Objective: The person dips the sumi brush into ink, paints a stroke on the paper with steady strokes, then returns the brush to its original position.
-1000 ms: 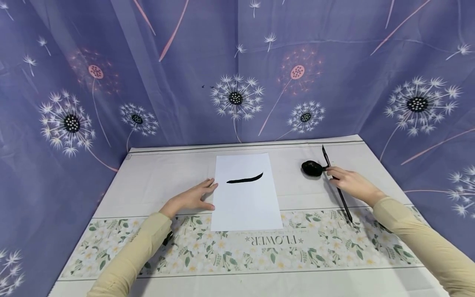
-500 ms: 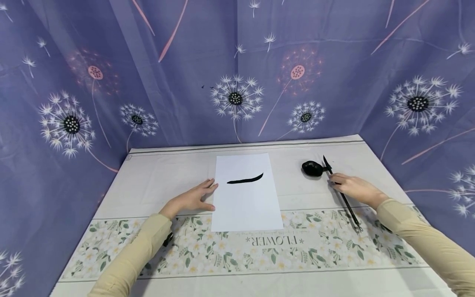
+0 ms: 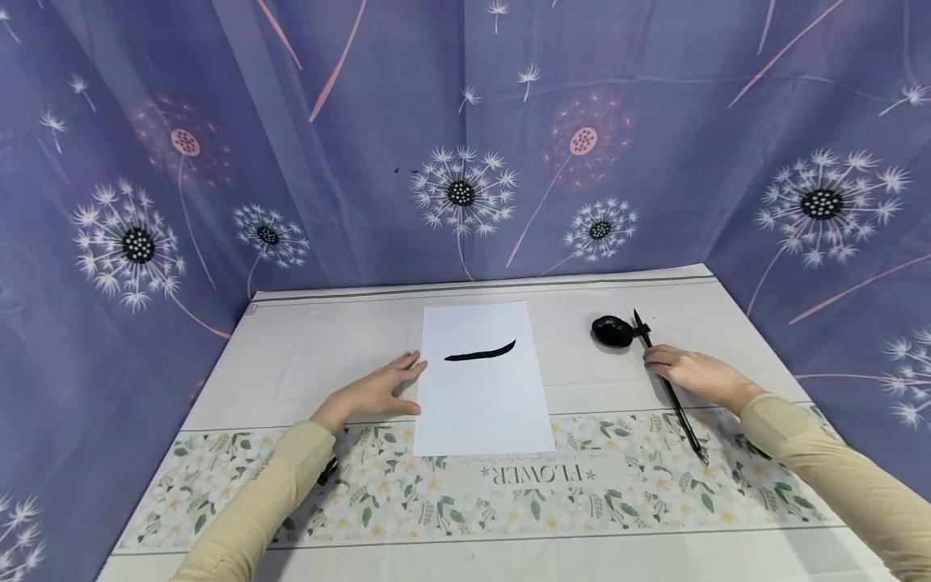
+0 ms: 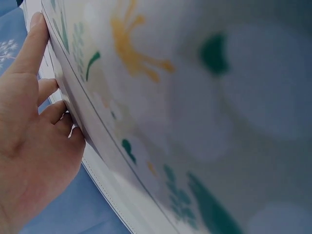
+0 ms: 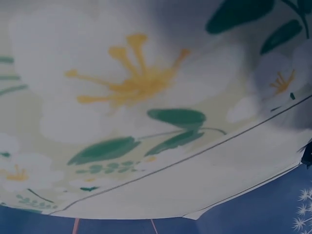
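Note:
In the head view, a white sheet of paper [image 3: 483, 412] carries one black, slightly upcurved stroke [image 3: 480, 353]. My left hand [image 3: 374, 390] lies at its left edge with the fingers spread; the left wrist view shows that hand [image 4: 36, 131] against the cloth. On the right, my right hand [image 3: 694, 373] pinches the handle of a black writing brush [image 3: 680, 416], its dark tip pointing away from me. The brush crosses the small tab of a rounded black ink dish [image 3: 612, 331]. Neither the hand nor the brush's grip shows clearly in the right wrist view.
A white tablecloth [image 3: 327, 323] with a floral band [image 3: 509, 509] covers the table. Purple dandelion-print curtains [image 3: 349, 202] stand along the back and both sides. Beige sleeves [image 3: 262, 493] cover both forearms.
My right hand has drawn the brush toward me and slightly right, its tip dropping back to near the ink dish's tab. The left hand and paper stay put.

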Demonstrator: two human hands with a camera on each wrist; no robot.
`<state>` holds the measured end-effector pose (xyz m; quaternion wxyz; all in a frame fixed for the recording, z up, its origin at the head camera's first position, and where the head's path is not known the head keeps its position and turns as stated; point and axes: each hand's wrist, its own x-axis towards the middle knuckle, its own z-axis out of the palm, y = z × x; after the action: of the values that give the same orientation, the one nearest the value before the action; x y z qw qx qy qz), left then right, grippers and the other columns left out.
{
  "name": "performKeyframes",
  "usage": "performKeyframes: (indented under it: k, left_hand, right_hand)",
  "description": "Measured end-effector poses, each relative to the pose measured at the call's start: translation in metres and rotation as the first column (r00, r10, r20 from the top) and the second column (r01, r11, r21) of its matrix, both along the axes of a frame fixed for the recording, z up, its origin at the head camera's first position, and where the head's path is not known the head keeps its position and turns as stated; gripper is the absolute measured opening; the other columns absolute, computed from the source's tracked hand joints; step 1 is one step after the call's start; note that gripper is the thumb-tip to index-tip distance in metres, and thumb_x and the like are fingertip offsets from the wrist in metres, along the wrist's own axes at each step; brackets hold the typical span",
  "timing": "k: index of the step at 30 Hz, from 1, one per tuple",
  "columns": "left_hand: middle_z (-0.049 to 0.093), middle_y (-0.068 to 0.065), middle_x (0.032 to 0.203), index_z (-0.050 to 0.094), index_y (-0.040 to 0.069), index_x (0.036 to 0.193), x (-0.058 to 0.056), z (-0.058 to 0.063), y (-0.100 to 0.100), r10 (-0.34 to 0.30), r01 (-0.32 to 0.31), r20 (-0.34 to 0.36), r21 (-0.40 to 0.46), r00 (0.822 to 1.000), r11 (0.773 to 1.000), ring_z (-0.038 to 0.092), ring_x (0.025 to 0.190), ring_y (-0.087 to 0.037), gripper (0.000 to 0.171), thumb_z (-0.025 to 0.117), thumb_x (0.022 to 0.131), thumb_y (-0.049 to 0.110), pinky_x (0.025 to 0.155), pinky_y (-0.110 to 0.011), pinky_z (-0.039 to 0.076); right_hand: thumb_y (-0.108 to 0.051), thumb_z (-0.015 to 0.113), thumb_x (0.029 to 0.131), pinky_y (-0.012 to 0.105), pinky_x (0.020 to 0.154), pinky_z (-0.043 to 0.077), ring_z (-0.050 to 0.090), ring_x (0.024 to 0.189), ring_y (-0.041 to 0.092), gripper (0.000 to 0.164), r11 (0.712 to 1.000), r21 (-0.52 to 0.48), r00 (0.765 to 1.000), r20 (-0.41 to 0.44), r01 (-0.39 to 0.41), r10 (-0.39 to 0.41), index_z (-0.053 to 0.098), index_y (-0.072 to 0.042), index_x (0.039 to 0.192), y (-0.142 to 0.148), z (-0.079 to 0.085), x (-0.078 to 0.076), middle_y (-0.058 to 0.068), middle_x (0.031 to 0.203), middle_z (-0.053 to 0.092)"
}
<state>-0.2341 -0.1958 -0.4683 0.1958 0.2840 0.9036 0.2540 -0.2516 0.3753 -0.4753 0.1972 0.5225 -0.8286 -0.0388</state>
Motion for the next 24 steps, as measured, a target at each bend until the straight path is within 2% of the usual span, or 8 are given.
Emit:
performKeyframes:
  k: [6,11,13,15,16,18,20,24]
  left_hand:
    - [0.004,-0.017,0.163,0.022,0.007,0.154,0.000,0.000,-0.002,-0.005,0.005,0.002,-0.005,1.000,1.000,0.002,0.150,-0.038,0.090,0.071,0.086,0.039,0.119,-0.057,0.018]
    - [0.004,-0.015,0.163,0.022,0.008,0.154,0.000,-0.001,-0.003,0.004,-0.004,0.009,0.009,1.000,1.000,0.001,0.151,-0.036,0.090,0.071,0.086,0.040,0.120,-0.056,0.018]
    - [0.004,-0.015,0.163,0.022,0.007,0.154,0.001,-0.002,-0.003,0.008,-0.008,0.015,0.015,1.000,1.000,0.001,0.151,-0.036,0.091,0.072,0.086,0.040,0.120,-0.056,0.018]
    - [0.004,-0.016,0.163,0.022,0.007,0.154,0.002,-0.002,-0.003,0.012,-0.012,0.021,0.015,1.000,1.000,0.002,0.151,-0.037,0.092,0.072,0.085,0.041,0.120,-0.056,0.018]
    - [0.004,-0.016,0.163,0.022,0.006,0.154,0.002,-0.002,-0.003,0.014,-0.015,0.024,0.016,1.000,1.000,0.002,0.151,-0.037,0.092,0.072,0.085,0.041,0.119,-0.057,0.018]
    - [0.004,-0.016,0.163,0.021,0.006,0.154,0.002,0.000,-0.003,0.019,-0.020,0.026,0.020,0.999,1.000,0.002,0.151,-0.037,0.094,0.073,0.085,0.041,0.119,-0.056,0.018]
    - [0.005,-0.016,0.163,0.020,0.005,0.154,0.001,0.002,-0.002,0.023,-0.024,0.026,0.021,0.999,0.999,0.003,0.150,-0.037,0.095,0.073,0.084,0.042,0.120,-0.056,0.018]
    - [0.008,-0.016,0.163,0.021,0.004,0.154,-0.002,0.005,-0.001,0.034,-0.035,0.023,0.020,0.999,0.999,0.006,0.150,-0.037,0.092,0.070,0.087,0.043,0.120,-0.055,0.018]
  right_hand:
    - [0.017,0.075,0.056,0.039,0.089,0.051,0.058,0.107,0.030,0.058,0.999,0.043,1.000,-0.008,0.024,-0.024,0.063,0.001,0.110,0.000,-0.002,0.002,0.016,0.115,0.062]
    - [0.017,0.074,0.055,0.039,0.088,0.051,0.060,0.106,0.031,0.054,1.000,-0.002,0.999,-0.030,0.017,-0.017,0.066,0.001,0.106,-0.005,-0.001,0.002,0.015,0.112,0.064]
    - [0.017,0.068,0.062,0.040,0.087,0.052,0.060,0.105,0.031,0.046,1.000,-0.026,0.999,-0.050,0.009,-0.010,0.067,0.001,0.105,-0.007,0.000,0.002,0.016,0.111,0.065]
    - [0.011,0.056,0.084,0.039,0.085,0.053,0.061,0.103,0.031,0.024,0.998,-0.069,0.997,-0.076,0.005,-0.011,0.067,0.001,0.103,-0.009,0.001,0.001,0.016,0.108,0.066]
    - [0.003,0.050,0.093,0.038,0.084,0.053,0.062,0.101,0.031,0.020,0.994,-0.110,0.997,-0.075,0.002,-0.010,0.068,0.000,0.102,-0.009,0.001,0.000,0.015,0.107,0.066]
    - [-0.017,0.034,0.107,0.036,0.081,0.052,0.063,0.097,0.029,0.040,0.980,-0.197,0.997,-0.068,0.013,-0.027,0.070,-0.001,0.099,-0.012,0.003,-0.001,0.014,0.102,0.068]
    - [-0.030,0.024,0.108,0.036,0.078,0.051,0.063,0.092,0.027,0.056,0.956,-0.290,0.997,-0.057,0.035,-0.054,0.071,-0.002,0.096,-0.016,0.004,-0.003,0.012,0.098,0.069]
    - [-0.026,0.044,0.104,0.039,0.073,0.050,0.063,0.086,0.027,0.039,0.899,-0.426,0.992,-0.017,0.106,-0.125,0.072,-0.001,0.095,-0.024,0.010,-0.007,0.011,0.092,0.069]
